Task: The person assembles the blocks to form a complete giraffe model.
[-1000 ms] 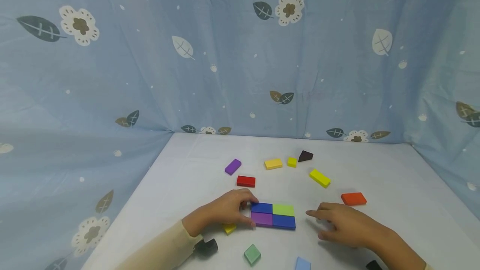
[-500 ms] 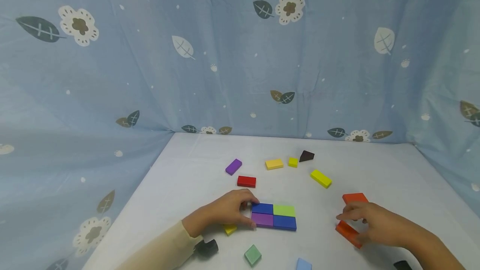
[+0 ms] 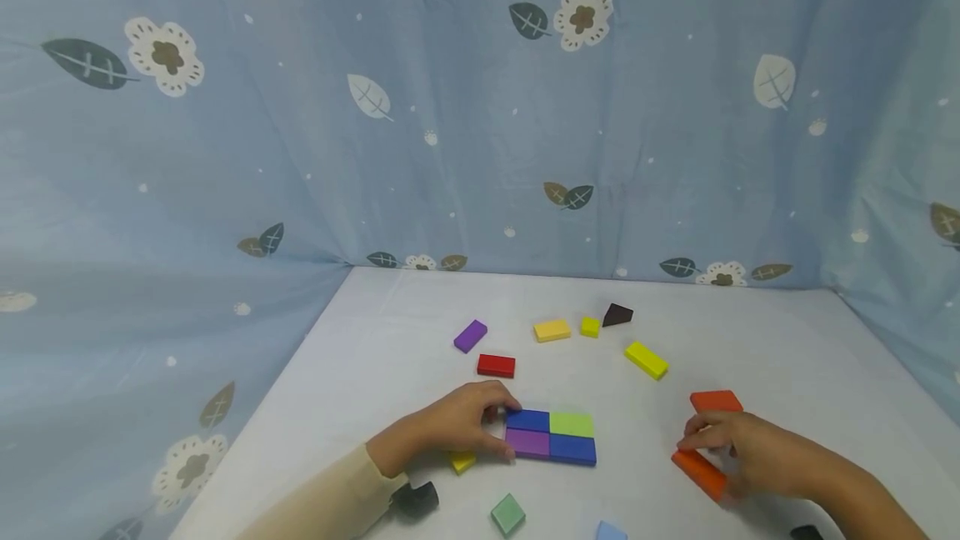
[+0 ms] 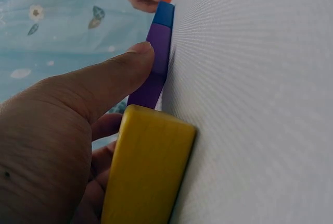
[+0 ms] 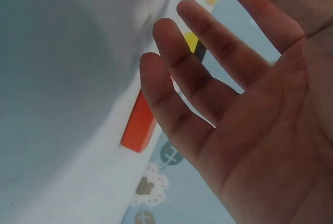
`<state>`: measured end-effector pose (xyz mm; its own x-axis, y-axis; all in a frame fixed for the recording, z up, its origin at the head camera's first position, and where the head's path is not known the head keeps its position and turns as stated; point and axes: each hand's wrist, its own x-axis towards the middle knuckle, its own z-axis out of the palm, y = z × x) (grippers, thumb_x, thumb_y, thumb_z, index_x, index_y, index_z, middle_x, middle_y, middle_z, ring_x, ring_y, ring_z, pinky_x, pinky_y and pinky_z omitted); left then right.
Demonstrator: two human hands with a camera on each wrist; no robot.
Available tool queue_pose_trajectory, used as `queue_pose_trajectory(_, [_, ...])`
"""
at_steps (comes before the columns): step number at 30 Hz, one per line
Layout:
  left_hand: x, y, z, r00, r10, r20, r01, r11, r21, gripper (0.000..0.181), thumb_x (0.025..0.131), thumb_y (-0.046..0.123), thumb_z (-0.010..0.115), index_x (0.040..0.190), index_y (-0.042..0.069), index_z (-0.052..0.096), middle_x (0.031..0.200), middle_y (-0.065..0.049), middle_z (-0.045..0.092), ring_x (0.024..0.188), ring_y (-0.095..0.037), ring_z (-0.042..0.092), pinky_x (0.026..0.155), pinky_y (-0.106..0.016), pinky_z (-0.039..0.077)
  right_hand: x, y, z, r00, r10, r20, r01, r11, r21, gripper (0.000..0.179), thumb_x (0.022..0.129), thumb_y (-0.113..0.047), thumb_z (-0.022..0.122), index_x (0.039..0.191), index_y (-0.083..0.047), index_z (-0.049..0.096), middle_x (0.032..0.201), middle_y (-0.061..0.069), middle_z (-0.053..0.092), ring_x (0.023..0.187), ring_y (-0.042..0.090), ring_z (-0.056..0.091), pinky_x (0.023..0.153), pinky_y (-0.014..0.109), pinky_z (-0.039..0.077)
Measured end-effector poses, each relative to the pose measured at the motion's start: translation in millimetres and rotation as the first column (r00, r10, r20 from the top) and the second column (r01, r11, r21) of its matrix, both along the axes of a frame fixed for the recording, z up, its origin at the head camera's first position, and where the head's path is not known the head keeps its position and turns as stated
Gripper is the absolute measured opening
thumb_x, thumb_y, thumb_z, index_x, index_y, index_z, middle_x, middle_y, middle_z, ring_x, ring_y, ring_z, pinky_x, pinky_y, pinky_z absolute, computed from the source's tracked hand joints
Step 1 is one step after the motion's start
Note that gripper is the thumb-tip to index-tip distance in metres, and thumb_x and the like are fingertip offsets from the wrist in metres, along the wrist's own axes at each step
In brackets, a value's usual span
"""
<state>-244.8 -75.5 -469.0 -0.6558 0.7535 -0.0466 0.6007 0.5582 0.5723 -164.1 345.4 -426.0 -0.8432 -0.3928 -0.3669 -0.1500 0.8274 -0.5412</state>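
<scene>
My left hand (image 3: pixel 461 419) rests at the left end of a flat rectangle of joined blocks. Its thumb and forefinger span the purple block (image 3: pixel 528 443) and the blue block (image 3: pixel 528 420) behind it; in the left wrist view the thumb lies against the purple block (image 4: pixel 159 47). A lime block (image 3: pixel 572 424) and another blue block (image 3: pixel 573 449) form the right half. Off to the right, my right hand (image 3: pixel 772 452) pinches an orange block (image 3: pixel 699 474) between thumb and forefinger, the other fingers loosely bent in the right wrist view. A second orange block (image 3: pixel 716 401) lies just behind that hand.
A yellow block (image 3: pixel 462 462) sits under the left hand, beside a black object (image 3: pixel 417 500). Nearer are a green block (image 3: pixel 508 514) and a light-blue block (image 3: pixel 611 532). Behind lie red (image 3: pixel 496 366), violet (image 3: pixel 470 336) and several yellow blocks (image 3: pixel 647 360), plus a dark block (image 3: pixel 617 315).
My right hand has moved right, away from the rectangle, and its thumb and forefinger have come together on the near orange block, which is now visible. My left hand has stayed in place.
</scene>
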Motion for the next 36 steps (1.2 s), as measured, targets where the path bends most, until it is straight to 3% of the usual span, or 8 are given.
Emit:
queue_pose_trajectory(10, [0.3,1.7,-1.3,1.000,-0.021,-0.004,0.021,1.000,-0.011,0.059,0.075,0.059,0.076,0.125,0.030,0.063,0.103,0.022,0.053,0.089,-0.001,0.050,0.077,-0.020,0.045,5.3,-19,-9.7,1.000,0.003,0.014,-0.003,0.999,-0.050,0.047,0.062,-0.024,0.091,0.104,-0.031,0.072,0.110,-0.007,0.059,0.091,0.019,0.054,0.078,0.046,0.054])
queue_pose_trajectory(12, [0.6,1.8,-2.5,1.000,-0.023,-0.010,0.023,1.000,-0.017,0.060,0.075,0.060,0.075,0.125,0.030,0.062,0.103,0.022,0.053,0.089,-0.001,0.050,0.078,-0.020,0.045,6.6,-23,-11.4,1.000,0.004,0.010,-0.004,0.999,-0.042,0.046,0.062,-0.029,0.091,0.104,-0.033,0.072,0.106,-0.009,0.059,0.088,0.017,0.054,0.076,0.041,0.054])
queue_pose_trajectory(17, [1.4,1.2,-4.6,0.999,-0.023,-0.023,0.022,0.999,-0.032,0.061,0.075,0.061,0.075,0.126,0.030,0.062,0.104,0.022,0.053,0.089,0.000,0.049,0.078,-0.020,0.044,10.6,-34,-14.5,0.996,0.058,-0.073,-0.058,0.998,0.011,0.048,0.061,-0.044,0.090,0.105,-0.035,0.072,0.099,-0.016,0.057,0.083,0.009,0.051,0.071,0.028,0.052])
queue_pose_trajectory(23, [1.3,-0.6,-3.4,1.000,-0.021,-0.023,0.020,0.999,-0.027,0.060,0.075,0.060,0.075,0.125,0.030,0.062,0.104,0.022,0.053,0.088,0.000,0.049,0.078,-0.020,0.044,9.2,-48,-14.3,0.982,0.109,-0.153,-0.099,0.993,0.070,0.053,0.061,-0.054,0.086,0.107,-0.034,0.072,0.098,-0.019,0.054,0.082,0.006,0.049,0.072,0.028,0.053])
queue_pose_trajectory(29, [1.1,-1.1,0.1,1.000,-0.014,-0.027,0.014,1.000,-0.017,0.059,0.076,0.059,0.075,0.125,0.030,0.062,0.103,0.022,0.053,0.088,-0.001,0.049,0.076,-0.020,0.045,7.0,-55,-10.0,0.976,0.151,-0.159,-0.145,0.988,0.049,0.052,0.064,-0.054,0.085,0.111,-0.035,0.072,0.098,-0.019,0.052,0.082,0.006,0.049,0.068,0.024,0.050])
queue_pose_trajectory(36, [1.4,-1.3,1.4,1.000,-0.003,-0.021,0.003,1.000,-0.022,0.059,0.076,0.058,0.076,0.125,0.030,0.062,0.103,0.022,0.053,0.088,-0.001,0.050,0.076,-0.020,0.045,9.2,-60,-4.7,0.968,0.212,-0.132,-0.209,0.977,0.036,0.048,0.070,-0.042,0.085,0.116,-0.036,0.071,0.100,-0.021,0.051,0.081,0.005,0.050,0.070,0.025,0.052])
